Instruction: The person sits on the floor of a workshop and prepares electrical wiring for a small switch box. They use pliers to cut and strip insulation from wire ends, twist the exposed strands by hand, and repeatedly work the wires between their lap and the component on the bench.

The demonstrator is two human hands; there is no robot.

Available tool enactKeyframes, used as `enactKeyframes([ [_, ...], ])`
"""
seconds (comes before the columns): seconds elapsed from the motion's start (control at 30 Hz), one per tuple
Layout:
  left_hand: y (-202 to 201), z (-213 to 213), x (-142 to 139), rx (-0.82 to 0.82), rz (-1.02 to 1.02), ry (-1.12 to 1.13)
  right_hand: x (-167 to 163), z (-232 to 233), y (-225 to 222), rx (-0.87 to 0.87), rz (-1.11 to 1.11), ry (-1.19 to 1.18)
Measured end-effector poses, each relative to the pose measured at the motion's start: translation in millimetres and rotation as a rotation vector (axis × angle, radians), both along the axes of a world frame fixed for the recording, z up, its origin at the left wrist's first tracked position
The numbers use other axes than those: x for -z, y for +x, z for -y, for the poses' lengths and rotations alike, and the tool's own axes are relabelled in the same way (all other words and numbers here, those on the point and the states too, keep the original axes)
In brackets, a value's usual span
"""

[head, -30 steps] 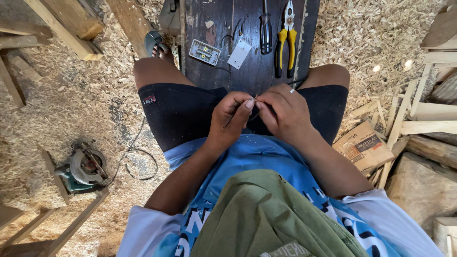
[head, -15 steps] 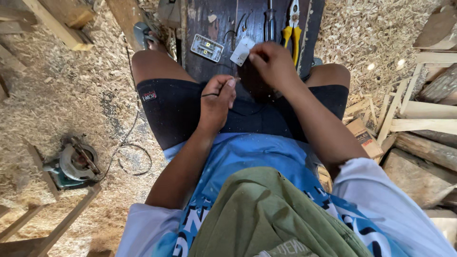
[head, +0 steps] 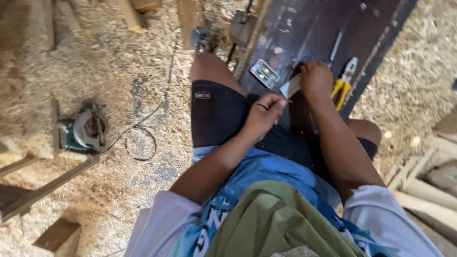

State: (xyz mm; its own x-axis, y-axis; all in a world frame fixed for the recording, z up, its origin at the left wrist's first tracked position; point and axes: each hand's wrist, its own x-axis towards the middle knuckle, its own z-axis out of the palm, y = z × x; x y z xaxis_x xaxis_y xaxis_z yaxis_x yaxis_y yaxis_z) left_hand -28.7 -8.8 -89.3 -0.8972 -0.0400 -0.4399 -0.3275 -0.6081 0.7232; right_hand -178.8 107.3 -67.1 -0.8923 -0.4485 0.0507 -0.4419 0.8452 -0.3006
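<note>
Since half a second ago the right hand (head: 315,80) has reached farther out onto the dark wooden board (head: 304,28), and the view has swung left. Nearest lie the green cloth (head: 281,223) and blue shirt over the lap, with black shorts (head: 216,114) beyond. Over the left thigh the left hand (head: 264,114) is pinched shut, fingertips together on a thin dark wire (head: 263,105) that curls over its back. Farther out, the right hand rests on the board, fingers curled down onto a small pale flat piece (head: 291,87); whether it grips it I cannot tell. Just beside it lie yellow-handled pliers (head: 343,83) and a small rectangular grey switch plate (head: 264,73). Well apart on the sawdust floor sits a teal circular saw (head: 84,128) with its black cord.
</note>
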Motion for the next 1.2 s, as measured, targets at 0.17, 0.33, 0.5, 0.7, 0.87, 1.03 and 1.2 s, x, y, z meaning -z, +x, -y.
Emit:
enactKeyframes([
  [0.17,0,1,-16,-0.011,0.022,-0.043,-1,14,-5,-0.054,-0.054,0.0],
  [0.33,11,25,-43,-0.055,-0.177,-0.076,2,58,-15,-0.371,-0.072,-0.193],
  [0.5,19,55,-65,-0.063,-0.141,-0.037,11,85,-4,-0.469,-0.077,0.071],
  [0.7,16,53,-74,-0.027,-0.154,-0.039,-3,65,0,-0.357,-0.168,-0.086],
  [0.87,18,54,-74,-0.002,-0.099,-0.008,-2,21,36,0.03,0.215,-0.664],
  [1.03,20,39,-66,0.06,-0.16,-0.131,9,-39,76,0.46,0.595,-0.845],
  [1.2,26,9,-56,0.129,-0.195,-0.252,6,-83,125,0.596,1.002,-1.02],
])
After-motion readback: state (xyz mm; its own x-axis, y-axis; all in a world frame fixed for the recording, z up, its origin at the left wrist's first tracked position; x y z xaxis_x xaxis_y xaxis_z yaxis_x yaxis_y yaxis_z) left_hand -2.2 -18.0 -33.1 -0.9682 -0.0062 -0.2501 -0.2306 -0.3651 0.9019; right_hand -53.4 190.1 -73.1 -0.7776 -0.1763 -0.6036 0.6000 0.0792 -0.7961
